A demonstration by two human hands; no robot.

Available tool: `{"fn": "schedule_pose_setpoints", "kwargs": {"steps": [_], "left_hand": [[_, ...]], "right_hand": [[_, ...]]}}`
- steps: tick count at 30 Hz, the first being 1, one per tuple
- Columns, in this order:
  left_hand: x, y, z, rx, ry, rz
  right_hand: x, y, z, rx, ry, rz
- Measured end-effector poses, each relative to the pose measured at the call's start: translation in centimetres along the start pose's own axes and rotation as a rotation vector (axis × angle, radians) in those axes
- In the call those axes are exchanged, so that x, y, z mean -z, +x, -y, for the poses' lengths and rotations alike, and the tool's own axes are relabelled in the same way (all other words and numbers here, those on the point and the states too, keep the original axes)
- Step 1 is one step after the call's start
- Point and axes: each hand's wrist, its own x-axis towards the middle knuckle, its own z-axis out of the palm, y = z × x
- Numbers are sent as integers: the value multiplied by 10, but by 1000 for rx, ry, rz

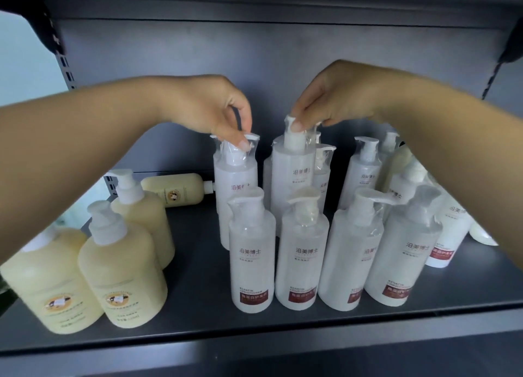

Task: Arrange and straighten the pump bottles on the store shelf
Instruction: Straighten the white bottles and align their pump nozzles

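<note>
Several white pump bottles with red labels stand in rows on the grey shelf [198,263]. My left hand [218,113] pinches the plastic-wrapped pump head of a white bottle [236,178] in the second row. My right hand [325,99] pinches the pump head of the neighbouring white bottle [293,175]. Both bottles stand upright behind the front row [252,252]. More white bottles [363,173] crowd the right side, partly hidden under my right forearm.
Cream-yellow pump bottles [124,274] stand at the front left, and one more [175,190] lies on its side at the back. Bare shelf floor shows between the two groups. The shelf's back panel [254,54] and slotted uprights [66,71] enclose the space.
</note>
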Motion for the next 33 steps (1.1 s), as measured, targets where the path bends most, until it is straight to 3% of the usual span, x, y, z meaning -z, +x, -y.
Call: {"fn": "schedule_pose_setpoints", "kwargs": {"steps": [8, 20, 27, 30, 33], "left_hand": [[-15, 7, 4, -33, -17, 77], [-38, 21, 8, -66, -125, 172], [-37, 18, 3, -38, -120, 242], [-28, 21, 2, 4, -143, 215], [-21, 32, -4, 12, -225, 38]], "right_hand": [[-28, 1, -8, -14, -256, 105], [-36, 2, -22, -31, -236, 194], [-30, 6, -32, -106, -31, 271], [-19, 9, -39, -159, 103, 185], [-9, 18, -50, -176, 78, 20]]}}
